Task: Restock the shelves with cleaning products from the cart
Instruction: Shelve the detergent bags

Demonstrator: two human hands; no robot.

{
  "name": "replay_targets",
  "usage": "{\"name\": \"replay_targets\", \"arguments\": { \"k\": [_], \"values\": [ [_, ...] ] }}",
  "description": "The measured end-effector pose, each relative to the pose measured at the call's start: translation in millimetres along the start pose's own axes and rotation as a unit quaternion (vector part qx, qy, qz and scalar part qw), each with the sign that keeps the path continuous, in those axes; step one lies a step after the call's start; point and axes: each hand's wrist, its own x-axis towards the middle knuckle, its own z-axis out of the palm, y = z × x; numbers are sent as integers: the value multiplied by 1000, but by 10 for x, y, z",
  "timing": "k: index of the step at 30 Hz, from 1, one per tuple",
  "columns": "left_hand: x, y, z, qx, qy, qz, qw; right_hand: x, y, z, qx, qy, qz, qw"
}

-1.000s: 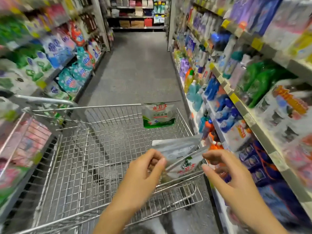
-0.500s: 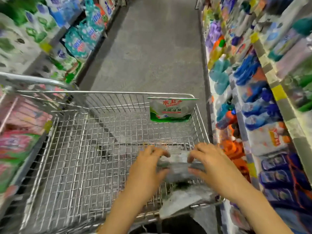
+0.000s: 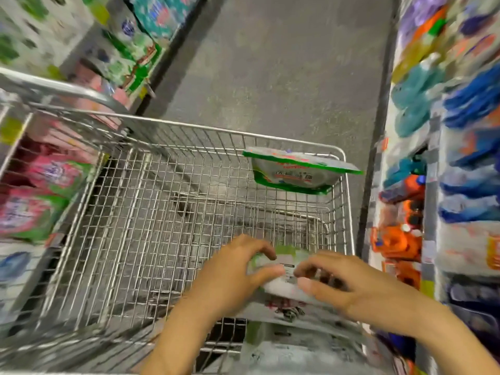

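A wire shopping cart (image 3: 140,201) fills the middle of the view. My left hand (image 3: 238,269) and my right hand (image 3: 341,282) both grip a white and green detergent pouch (image 3: 286,277) over the cart's near right corner. More white pouches (image 3: 295,345) lie blurred below my hands at the cart's near edge. Another white and green pouch (image 3: 295,171) leans against the cart's far right corner. The shelf (image 3: 430,185) on the right holds blue, teal and orange cleaning products.
Shelves on the left (image 3: 40,190) carry pink, green and white bags close against the cart's side. Grey aisle floor (image 3: 284,66) stretches ahead between the two shelf rows. Orange bottles (image 3: 395,239) sit low on the right shelf beside the cart.
The view has tilted further down onto the cart. Both hands stay on the pouch stack, now gripping one pouch from its two sides, slightly lower and nearer me.
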Motion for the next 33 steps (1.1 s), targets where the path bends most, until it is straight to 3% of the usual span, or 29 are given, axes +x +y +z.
{"name": "replay_targets", "arguments": {
  "k": [6,8,11,14,18,21,25,28,30,33],
  "values": [
    [131,24,44,48,82,14,995,14,-37,-13,-181,4,10,983],
    [153,26,17,-4,117,32,993,12,-54,-19,-225,63,20,972],
    [195,-6,-88,-184,150,49,970,21,-66,-60,-271,146,16,951],
    [247,-120,-248,-317,82,73,942,57,-115,-156,-297,180,4,938],
    [295,-260,-288,-292,11,44,955,13,-322,-450,-257,223,-35,939],
    [375,-274,-264,-344,91,34,934,-60,-600,-672,-281,240,-68,927],
    [303,-82,-401,-386,193,92,897,-134,-913,-850,-289,289,-99,907],
    [131,43,-593,-393,251,129,875,-273,-987,-954,-181,406,-170,880],
    [-3,78,-749,-430,294,141,842,-374,-917,-919,-31,473,-204,857],
    [-178,124,-982,-462,316,162,813,-318,-818,-560,194,411,-217,864]
  ]
}}
